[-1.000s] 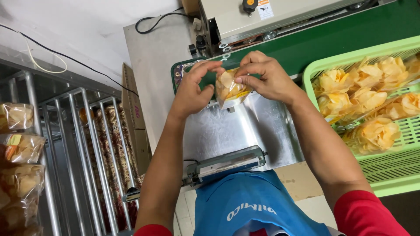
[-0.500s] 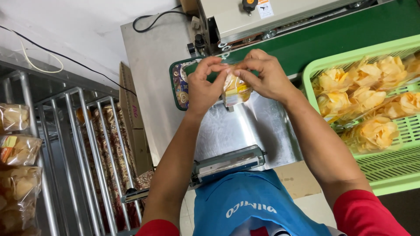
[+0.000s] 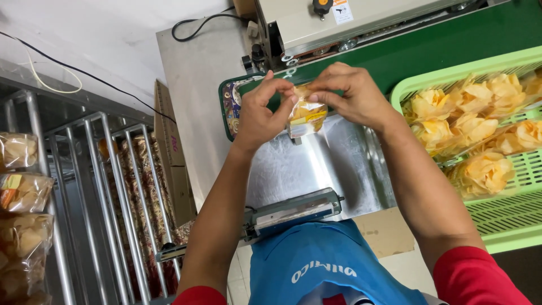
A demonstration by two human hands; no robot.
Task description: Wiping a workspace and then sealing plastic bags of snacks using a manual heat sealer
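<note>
Bag (image 3: pixel 305 117) of yellow chips sits between both hands, held up over the steel plate (image 3: pixel 316 164) at the near edge of the green belt (image 3: pixel 429 48). Left hand (image 3: pixel 261 110) on the bag's left side: thumb and forefinger pinch its top left corner, other fingers curled. Right hand (image 3: pixel 353 96) on the bag's right: fingertips closed on the top edge from above, palm arched over the belt. Bag hangs below the two pinches, top edge pulled flat between them, its bottom just above the plate. Sealer (image 3: pixel 361 20) stands beyond the belt, its intake just past the bag's top. Green basket (image 3: pixel 508 217) with more chip bags lies to the right, near the right forearm. Small hand sealer (image 3: pixel 293 212) rests at the bench's near edge. Rack (image 3: pixel 25 186) of filled bags at far left.
</note>
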